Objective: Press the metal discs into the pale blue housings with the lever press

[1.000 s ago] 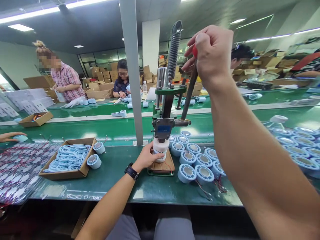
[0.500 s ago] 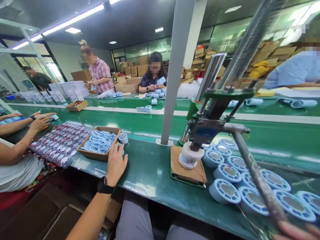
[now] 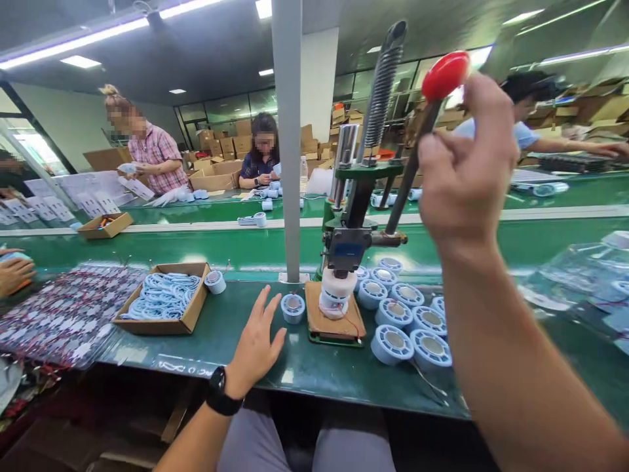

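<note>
Possibly a downstroke would have pinched the wire (image 3: 352, 324) beside the pale part (image 3: 333, 299), lower centre, under the press (image 3: 348, 246); the right hand (image 3: 466, 177) curled at the lever (image 3: 407, 180), grip unclear, the left hand (image 3: 254, 347) splayed open.

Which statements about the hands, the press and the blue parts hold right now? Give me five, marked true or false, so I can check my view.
1. The right hand is on the lever of the press. True.
2. The left hand is closed around a blue part. False: the left hand is open, near a lone blue part standing on the bench.
3. The knob atop the lever is red. True.
4. The cardboard box of blue rings stands to the right of the press. False: the box is to its left.
5. A white cap sits under the press. True.
</note>
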